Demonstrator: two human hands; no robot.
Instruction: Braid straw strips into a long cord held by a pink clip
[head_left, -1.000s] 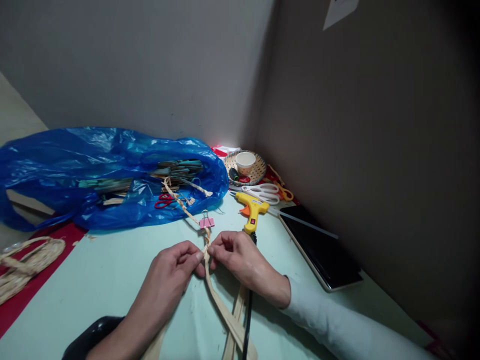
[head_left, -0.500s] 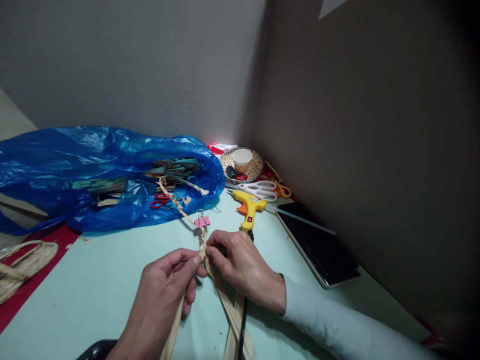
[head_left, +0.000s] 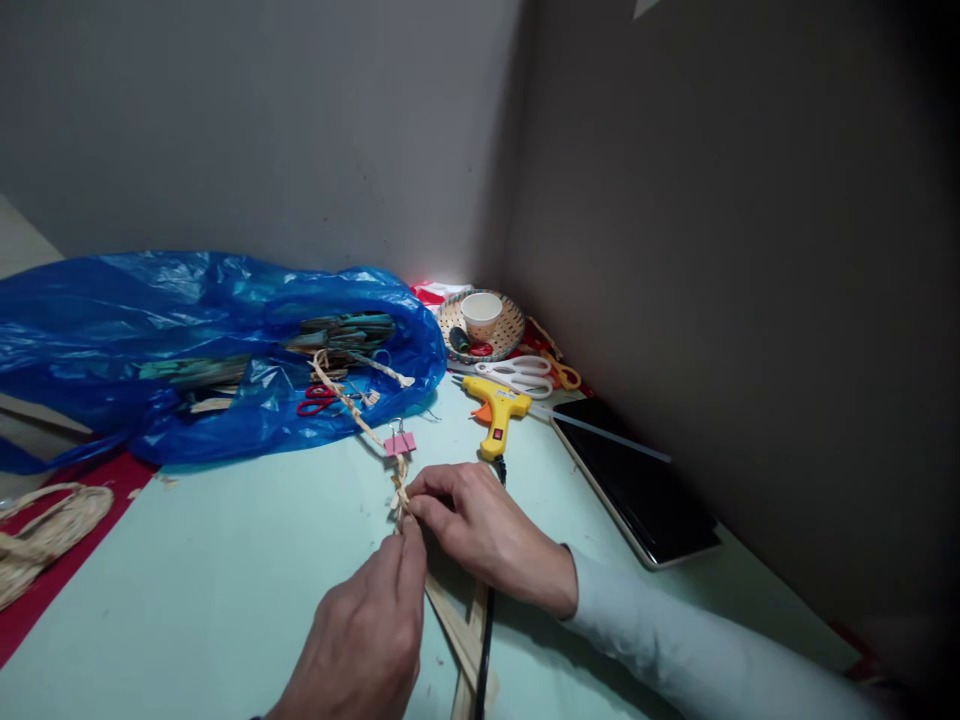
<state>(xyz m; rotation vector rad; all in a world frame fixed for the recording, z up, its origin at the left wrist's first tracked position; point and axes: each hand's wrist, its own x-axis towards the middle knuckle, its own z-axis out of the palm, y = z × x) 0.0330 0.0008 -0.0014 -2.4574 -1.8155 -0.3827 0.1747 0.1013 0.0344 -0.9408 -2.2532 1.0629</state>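
Observation:
A pale braid of flat plant-fibre strips (head_left: 351,405) runs from the blue bag toward me, with a pink binder clip (head_left: 400,444) clamped across it. Just below the clip, my right hand (head_left: 480,520) pinches the braid's near end between thumb and fingers. My left hand (head_left: 367,620) is closed with its back turned up, its fingertips gripping the strips right beside the right hand's. Loose fibre strips (head_left: 457,630) trail from under the hands toward the near edge. My left fingers partly hide the working end.
A blue plastic bag (head_left: 187,300) holding dried strips lies at the back left. Ahead are a yellow glue gun (head_left: 496,412), white scissors (head_left: 517,377) and a woven tray (head_left: 504,345) with a cup (head_left: 481,312). A dark tablet (head_left: 637,490) lies right; coiled braid (head_left: 60,530) left.
My left hand has rolled over from a thumb-up pinch to back-up, moving slightly right against the braid. The strip below it is now hidden. My right hand has barely moved.

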